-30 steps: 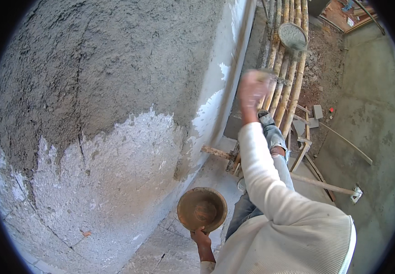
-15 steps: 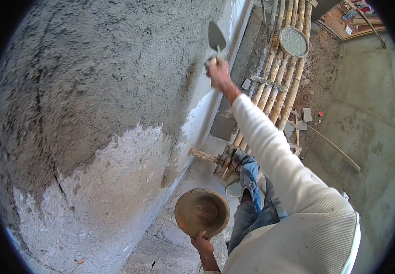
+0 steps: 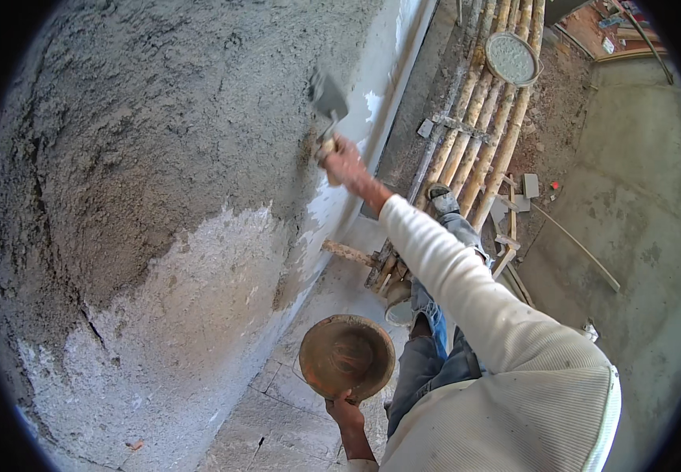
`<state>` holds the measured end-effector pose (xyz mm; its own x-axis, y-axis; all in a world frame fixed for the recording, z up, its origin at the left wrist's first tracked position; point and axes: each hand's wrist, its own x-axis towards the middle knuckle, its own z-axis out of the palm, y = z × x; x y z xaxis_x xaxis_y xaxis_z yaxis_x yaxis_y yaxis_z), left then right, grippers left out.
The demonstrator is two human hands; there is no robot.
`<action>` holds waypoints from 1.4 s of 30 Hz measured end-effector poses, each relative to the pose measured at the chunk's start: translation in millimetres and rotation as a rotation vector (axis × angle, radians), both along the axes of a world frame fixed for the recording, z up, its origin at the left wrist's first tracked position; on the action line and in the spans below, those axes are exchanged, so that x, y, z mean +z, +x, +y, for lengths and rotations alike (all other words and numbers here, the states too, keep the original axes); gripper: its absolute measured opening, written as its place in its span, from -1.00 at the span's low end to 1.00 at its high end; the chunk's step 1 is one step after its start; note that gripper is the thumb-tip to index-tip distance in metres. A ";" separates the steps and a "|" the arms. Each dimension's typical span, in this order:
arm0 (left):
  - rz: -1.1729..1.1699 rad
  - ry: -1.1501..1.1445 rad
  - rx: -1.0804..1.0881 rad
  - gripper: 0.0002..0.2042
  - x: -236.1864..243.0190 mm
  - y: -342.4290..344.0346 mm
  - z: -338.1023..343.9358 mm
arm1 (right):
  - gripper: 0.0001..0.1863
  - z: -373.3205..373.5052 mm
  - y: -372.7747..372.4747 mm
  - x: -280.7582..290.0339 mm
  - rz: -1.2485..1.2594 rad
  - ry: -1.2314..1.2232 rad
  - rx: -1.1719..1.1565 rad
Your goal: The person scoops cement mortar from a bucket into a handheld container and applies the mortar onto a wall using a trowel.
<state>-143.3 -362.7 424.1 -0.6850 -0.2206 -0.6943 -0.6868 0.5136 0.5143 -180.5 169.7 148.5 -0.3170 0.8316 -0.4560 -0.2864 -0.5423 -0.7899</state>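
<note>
My right hand (image 3: 345, 163) is wrapped round the handle of a trowel (image 3: 328, 98), its grey blade pointing up and close to the wall. Rough wet mortar (image 3: 222, 118) covers the upper wall (image 3: 206, 267); lower down the surface is pale, with a ragged edge between. Low in front of me, my left hand (image 3: 346, 412) grips the near rim of a round brown basin (image 3: 309, 354). Its inside looks mud-stained, with only a thin residue. Whether the blade touches the mortar I cannot tell.
Scaffold poles (image 3: 466, 130) lashed side by side run along the wall, a foot on them. A bucket of grey mortar (image 3: 512, 59) stands at their far part. A short wooden beam (image 3: 348, 252) juts toward the wall. Blocks (image 3: 530, 186) and a thin stick (image 3: 576, 245) lie right.
My right hand has swung left and slightly down with the trowel, toward the mortared wall. One foot has moved forward onto the poles. The basin stays in my left hand, nearly in place.
</note>
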 end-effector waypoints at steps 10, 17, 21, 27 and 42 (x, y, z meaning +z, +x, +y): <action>-0.016 0.050 -0.151 -0.35 -15.5 -30.2 4.8 | -0.83 -116.1 96.9 142.3 0.990 -0.626 0.226; -0.016 0.041 -0.110 -0.33 -16.8 -29.1 -11.1 | -0.91 -21.9 258.9 162.7 0.027 -0.074 -0.587; 0.007 0.013 -0.097 -0.32 -7.7 -19.8 -20.5 | -0.95 56.9 245.1 144.9 -0.664 -0.007 -1.146; 0.031 0.031 -0.177 -0.33 -9.6 -20.0 -15.0 | -0.79 74.4 117.5 169.8 -0.332 0.323 -0.211; -0.148 0.335 -1.137 -0.51 -72.1 64.6 258.4 | -0.75 -481.6 587.6 121.1 -1.519 -0.472 0.322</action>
